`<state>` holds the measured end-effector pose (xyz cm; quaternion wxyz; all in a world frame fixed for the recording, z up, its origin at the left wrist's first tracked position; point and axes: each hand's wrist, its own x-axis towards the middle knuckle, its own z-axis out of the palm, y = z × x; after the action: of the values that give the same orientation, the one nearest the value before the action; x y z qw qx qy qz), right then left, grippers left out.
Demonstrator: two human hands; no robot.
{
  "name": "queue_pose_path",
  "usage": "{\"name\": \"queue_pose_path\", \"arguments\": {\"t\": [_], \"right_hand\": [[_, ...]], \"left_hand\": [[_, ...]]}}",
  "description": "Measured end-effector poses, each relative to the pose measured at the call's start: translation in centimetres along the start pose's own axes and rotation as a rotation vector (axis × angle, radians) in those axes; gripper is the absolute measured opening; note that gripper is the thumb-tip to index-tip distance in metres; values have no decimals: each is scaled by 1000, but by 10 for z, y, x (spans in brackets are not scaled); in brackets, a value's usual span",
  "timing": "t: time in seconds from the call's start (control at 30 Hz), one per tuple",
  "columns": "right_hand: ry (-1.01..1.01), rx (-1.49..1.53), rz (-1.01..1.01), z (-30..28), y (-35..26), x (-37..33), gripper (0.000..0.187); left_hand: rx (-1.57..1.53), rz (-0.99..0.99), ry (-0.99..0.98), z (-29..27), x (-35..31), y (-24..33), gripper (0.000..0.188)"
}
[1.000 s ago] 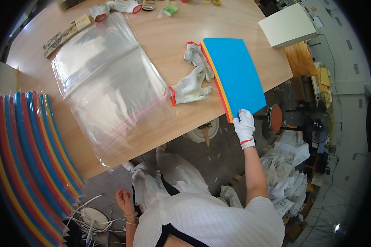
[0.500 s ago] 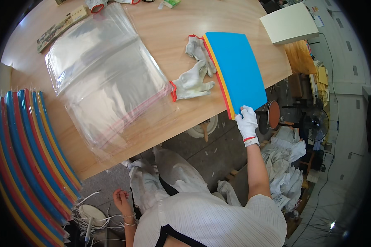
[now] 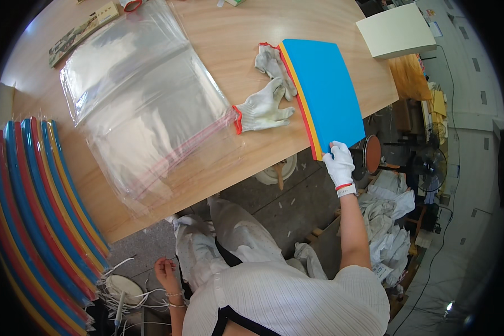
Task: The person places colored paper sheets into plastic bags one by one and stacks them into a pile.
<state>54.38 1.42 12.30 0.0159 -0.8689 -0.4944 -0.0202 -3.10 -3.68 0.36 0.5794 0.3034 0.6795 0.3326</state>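
A stack of blue, yellow and red sheets (image 3: pixel 328 92) lies on the table at the right, with blue on top. My right hand (image 3: pixel 340 166), in a white glove with a red cuff edge, grips the stack's near corner. Its fingertips show at the blue edge; the fingers underneath are hidden. My left hand (image 3: pixel 165 270) is bare and hangs below the table's front edge, fingers loosely bent, with nothing visible in it. Left of the stack are a white knit glove (image 3: pixel 263 111) with a red cuff and a second, greyer glove (image 3: pixel 275 68) touching the stack's side.
Clear plastic bags (image 3: pixel 156 106) cover the table's left middle. Plastic-wrapped coloured sheets (image 3: pixel 45 196) stand at the far left beside cables (image 3: pixel 120 294). A pale box (image 3: pixel 396 31) sits at the back right. Beyond are a round stool (image 3: pixel 371 154), a fan (image 3: pixel 431 168) and white sacks (image 3: pixel 383 224).
The view has shifted slightly. My right hand keeps its hold on the stack's corner, and my left hand still hangs in the same place.
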Motion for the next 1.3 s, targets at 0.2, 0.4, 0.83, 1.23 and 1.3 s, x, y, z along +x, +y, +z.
{"name": "queue_pose_path", "arguments": {"t": [0.2, 0.4, 0.83, 1.23, 1.3], "right_hand": [[-4, 88, 39, 3, 4, 1, 28], [22, 167, 105, 10, 6, 3, 31], [-217, -337, -271, -108, 23, 50, 21], [-583, 221, -680, -186, 2, -45, 23], [-669, 640, -406, -156, 44, -23, 35]], "left_hand": [[2, -2, -21, 0, 1, -3, 10], [8, -37, -20, -2, 0, -9, 11], [326, 491, -622, 165, 6, 140, 11], [-72, -311, -1059, 413, -36, 184, 55], [35, -301, -1041, 389, -58, 168, 60]]}}
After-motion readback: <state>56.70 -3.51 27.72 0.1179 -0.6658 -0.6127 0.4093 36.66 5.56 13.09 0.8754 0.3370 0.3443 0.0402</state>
